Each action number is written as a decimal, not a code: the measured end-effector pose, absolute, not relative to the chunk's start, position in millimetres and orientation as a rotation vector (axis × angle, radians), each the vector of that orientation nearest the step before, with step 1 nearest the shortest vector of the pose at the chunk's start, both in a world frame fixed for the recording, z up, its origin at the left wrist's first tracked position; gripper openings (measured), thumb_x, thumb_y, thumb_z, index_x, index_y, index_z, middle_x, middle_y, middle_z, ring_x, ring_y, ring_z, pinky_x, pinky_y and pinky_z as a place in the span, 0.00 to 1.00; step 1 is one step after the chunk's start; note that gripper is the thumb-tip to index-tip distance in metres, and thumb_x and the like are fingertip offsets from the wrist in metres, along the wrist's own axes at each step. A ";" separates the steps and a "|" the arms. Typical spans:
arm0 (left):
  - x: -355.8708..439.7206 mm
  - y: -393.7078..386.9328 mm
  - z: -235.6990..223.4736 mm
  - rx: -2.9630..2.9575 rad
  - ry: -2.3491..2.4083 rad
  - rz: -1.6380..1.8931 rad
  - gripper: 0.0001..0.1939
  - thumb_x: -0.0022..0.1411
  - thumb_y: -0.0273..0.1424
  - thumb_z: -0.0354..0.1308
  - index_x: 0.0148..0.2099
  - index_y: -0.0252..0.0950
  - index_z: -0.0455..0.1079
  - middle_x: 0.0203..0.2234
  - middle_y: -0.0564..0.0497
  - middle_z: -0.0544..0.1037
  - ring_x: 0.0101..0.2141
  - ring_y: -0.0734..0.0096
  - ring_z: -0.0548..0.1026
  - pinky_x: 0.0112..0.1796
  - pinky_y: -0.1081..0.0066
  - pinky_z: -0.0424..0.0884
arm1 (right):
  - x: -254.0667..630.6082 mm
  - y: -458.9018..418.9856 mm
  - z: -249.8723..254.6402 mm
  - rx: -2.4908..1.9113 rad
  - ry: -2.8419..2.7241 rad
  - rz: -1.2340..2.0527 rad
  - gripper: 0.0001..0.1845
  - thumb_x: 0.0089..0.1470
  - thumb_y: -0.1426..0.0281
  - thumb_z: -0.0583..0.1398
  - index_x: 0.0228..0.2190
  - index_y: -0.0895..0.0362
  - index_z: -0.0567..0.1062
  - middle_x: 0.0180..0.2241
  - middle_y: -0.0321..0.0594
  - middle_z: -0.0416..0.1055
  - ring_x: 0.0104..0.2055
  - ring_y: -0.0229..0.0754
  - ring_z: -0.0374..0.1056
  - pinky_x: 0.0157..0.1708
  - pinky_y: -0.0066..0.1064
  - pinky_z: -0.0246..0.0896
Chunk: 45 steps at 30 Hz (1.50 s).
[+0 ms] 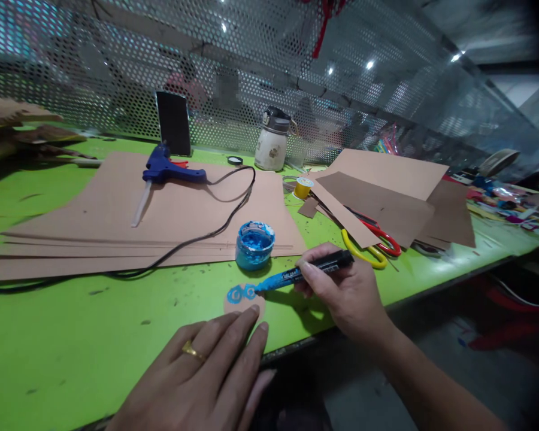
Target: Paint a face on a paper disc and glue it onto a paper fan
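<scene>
A round brown paper disc point(232, 308) lies on the green table, bearing two blue painted rings side by side. My left hand point(206, 365), a gold ring on one finger, rests stretched out with its fingertips on the disc's near edge. In my right hand point(345, 290) is a black marker point(326, 263) whose front end is coated in blue paint; its tip is at the right-hand ring. Just behind the disc stands a small open jar of blue paint point(254, 246), smeared around the rim.
Stacked brown paper sheets point(94, 221) carry a blue glue gun point(166, 170) and its black cord. Behind stand a phone-like dark panel point(173, 124) and a bottle point(272, 140). To the right are a yellow thread spool point(302, 188), scissors with yellow handles point(363, 250), red handles point(386, 238) and more paper.
</scene>
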<state>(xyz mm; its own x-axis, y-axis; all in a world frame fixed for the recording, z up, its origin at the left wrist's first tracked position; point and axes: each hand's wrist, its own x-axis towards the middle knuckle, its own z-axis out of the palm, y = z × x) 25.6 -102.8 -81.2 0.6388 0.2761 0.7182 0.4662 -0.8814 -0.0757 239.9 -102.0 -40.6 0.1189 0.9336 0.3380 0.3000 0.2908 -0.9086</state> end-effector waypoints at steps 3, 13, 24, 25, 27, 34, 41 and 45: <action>25.2 -103.3 -80.4 -2.598 -0.626 -1.102 0.13 0.64 0.27 0.56 0.48 0.28 0.73 0.47 0.40 0.77 0.46 0.54 0.72 0.43 0.58 0.65 | 240.3 -103.4 -41.3 -1.262 -1.425 0.674 0.05 0.55 0.68 0.62 0.29 0.56 0.73 0.21 0.32 0.71 0.23 0.34 0.66 0.24 0.26 0.62; 24.7 -104.5 -84.1 -2.595 -0.644 -1.127 0.13 0.65 0.28 0.54 0.50 0.29 0.72 0.49 0.41 0.76 0.48 0.53 0.72 0.45 0.57 0.64 | 240.4 -103.6 -41.3 -1.253 -1.407 0.670 0.04 0.55 0.69 0.62 0.29 0.56 0.73 0.22 0.32 0.71 0.23 0.33 0.67 0.24 0.25 0.63; 23.9 -105.2 -83.6 -2.634 -0.674 -1.104 0.15 0.68 0.31 0.49 0.50 0.32 0.72 0.51 0.44 0.75 0.48 0.56 0.72 0.46 0.59 0.64 | 242.7 -96.2 -43.6 -1.034 -1.084 0.708 0.06 0.54 0.67 0.64 0.30 0.56 0.73 0.20 0.32 0.72 0.19 0.34 0.67 0.21 0.26 0.64; 23.3 -104.7 -80.6 -2.632 -0.656 -1.067 0.14 0.68 0.31 0.49 0.50 0.32 0.72 0.50 0.45 0.76 0.48 0.57 0.72 0.45 0.61 0.64 | 243.2 -94.8 -40.4 -1.005 -1.073 0.702 0.06 0.54 0.67 0.64 0.30 0.56 0.73 0.21 0.32 0.72 0.19 0.34 0.66 0.21 0.27 0.63; 21.6 -104.0 -74.8 -2.619 -0.619 -0.992 0.14 0.68 0.32 0.51 0.50 0.32 0.72 0.49 0.46 0.76 0.47 0.59 0.73 0.44 0.63 0.66 | 244.3 -92.1 -30.7 -0.974 -1.077 0.676 0.05 0.54 0.68 0.64 0.30 0.56 0.73 0.22 0.32 0.72 0.20 0.34 0.66 0.22 0.27 0.63; 19.4 -103.6 -71.0 -2.572 -0.619 -0.980 0.13 0.67 0.32 0.51 0.49 0.35 0.73 0.47 0.51 0.78 0.45 0.64 0.74 0.42 0.65 0.68 | 248.7 -64.9 1.2 -0.984 -1.186 0.625 0.05 0.53 0.68 0.62 0.30 0.56 0.71 0.20 0.30 0.67 0.19 0.34 0.63 0.19 0.26 0.57; 20.7 -96.8 -73.6 -2.523 -0.571 -0.986 0.12 0.67 0.32 0.51 0.47 0.36 0.74 0.46 0.51 0.79 0.43 0.66 0.76 0.41 0.67 0.67 | 237.5 -39.4 10.7 -1.099 -1.506 0.583 0.09 0.53 0.65 0.63 0.28 0.58 0.71 0.18 0.30 0.64 0.21 0.32 0.59 0.23 0.26 0.57; 19.9 -96.7 -73.3 -2.515 -0.574 -0.989 0.13 0.68 0.33 0.50 0.47 0.36 0.73 0.46 0.51 0.78 0.42 0.66 0.75 0.41 0.68 0.67 | 229.5 -35.1 11.9 -1.214 -1.825 0.576 0.09 0.53 0.66 0.62 0.26 0.60 0.74 0.23 0.35 0.69 0.26 0.35 0.64 0.28 0.28 0.60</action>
<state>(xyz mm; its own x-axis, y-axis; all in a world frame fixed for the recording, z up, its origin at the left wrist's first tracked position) 19.9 -96.7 -73.3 0.6693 0.2326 0.7056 0.4975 -0.8457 -0.1931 229.5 -35.1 11.9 -0.1702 0.9029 0.3947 0.5127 0.4232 -0.7470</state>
